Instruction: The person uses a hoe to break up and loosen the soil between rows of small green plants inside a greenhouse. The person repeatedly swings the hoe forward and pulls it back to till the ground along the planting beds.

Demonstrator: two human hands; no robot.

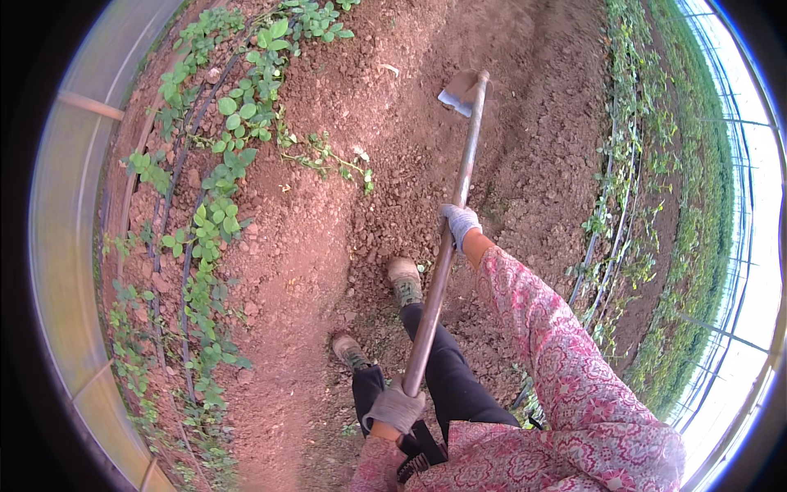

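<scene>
A long-handled hoe (434,301) slants up and away from my waist. Its metal blade (460,92) is at the far end, over the loose brown soil; contact with the ground is hard to judge. My right hand (461,222), in a grey work glove, is wrapped around the middle of the shaft. Lower down, close to my waist, my left hand (396,408) grips the shaft near its butt end, also gloved. Beneath the shaft are my boots (406,280), standing on crumbled earth.
Leafy green plants (212,227) and black drip hoses (184,295) line the left bed. A cut leafy stem (335,158) lies on the soil ahead. More plant rows (627,154) with hoses run along the right. Translucent greenhouse sheeting (74,203) rises at the left.
</scene>
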